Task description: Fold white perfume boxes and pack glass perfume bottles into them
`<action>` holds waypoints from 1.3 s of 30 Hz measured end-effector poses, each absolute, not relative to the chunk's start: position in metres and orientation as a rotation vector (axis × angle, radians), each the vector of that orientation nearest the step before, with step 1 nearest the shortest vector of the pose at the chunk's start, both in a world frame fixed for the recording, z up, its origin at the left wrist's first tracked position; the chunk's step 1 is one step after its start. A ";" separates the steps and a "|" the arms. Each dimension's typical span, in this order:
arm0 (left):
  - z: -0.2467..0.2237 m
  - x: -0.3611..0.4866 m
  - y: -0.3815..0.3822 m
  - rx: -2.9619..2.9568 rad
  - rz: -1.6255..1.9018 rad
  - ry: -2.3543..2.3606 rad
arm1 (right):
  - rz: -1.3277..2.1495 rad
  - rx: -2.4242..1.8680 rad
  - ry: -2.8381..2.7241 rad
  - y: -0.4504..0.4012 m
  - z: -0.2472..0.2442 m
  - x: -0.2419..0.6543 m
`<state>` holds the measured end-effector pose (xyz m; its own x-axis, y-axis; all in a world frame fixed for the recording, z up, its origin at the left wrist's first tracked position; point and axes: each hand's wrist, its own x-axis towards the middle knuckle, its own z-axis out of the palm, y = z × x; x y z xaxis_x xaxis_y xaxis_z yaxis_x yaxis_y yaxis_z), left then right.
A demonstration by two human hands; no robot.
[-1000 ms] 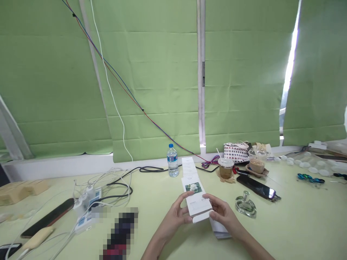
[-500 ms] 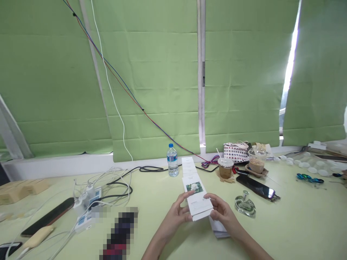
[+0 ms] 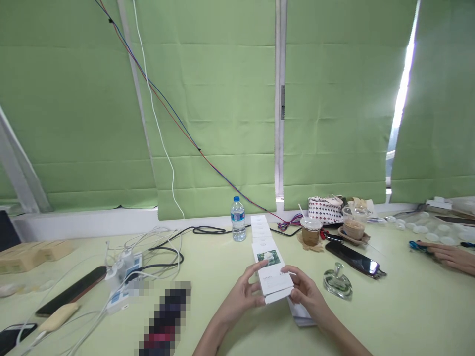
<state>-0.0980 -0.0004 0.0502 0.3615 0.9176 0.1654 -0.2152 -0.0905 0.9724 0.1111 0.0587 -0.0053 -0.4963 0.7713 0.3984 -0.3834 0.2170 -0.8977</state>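
Note:
A white card box (image 3: pixel 275 282) with a picture of a white flower is held between my two hands. My left hand (image 3: pixel 247 291) grips its left edge, thumb near the lower corner and index finger on the front by the picture. On the right edge, the fingers and thumb of my right hand (image 3: pixel 304 291) pinch it. Behind the box a row of white cards (image 3: pixel 260 227) runs back toward the wall. Folded white papers (image 3: pixel 302 316) lie partly hidden under my right hand.
A water bottle (image 3: pixel 238 220) stands behind. Rightward are a drink cup (image 3: pixel 310 232), a glass stopper-like object (image 3: pixel 337 283), a black phone (image 3: pixel 351 257) and another person's hand (image 3: pixel 451 256). Leftward lie a power strip (image 3: pixel 122 296), tangled cables and a dark pixelated object (image 3: pixel 163 316).
Another person's hand has come in at the right edge, onto the blue item there. The whole view has shifted slightly. My hands hold the box much as before.

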 end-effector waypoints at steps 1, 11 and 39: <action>0.051 -0.098 -0.001 1.318 1.091 0.721 | 1.483 -0.379 -1.507 0.059 -0.006 0.111; 0.048 -0.097 -0.001 1.335 1.101 0.712 | 1.497 -0.363 -1.492 0.057 -0.001 0.110; 0.046 -0.087 -0.003 1.420 1.202 0.761 | 1.356 -0.489 -1.511 0.054 -0.003 0.108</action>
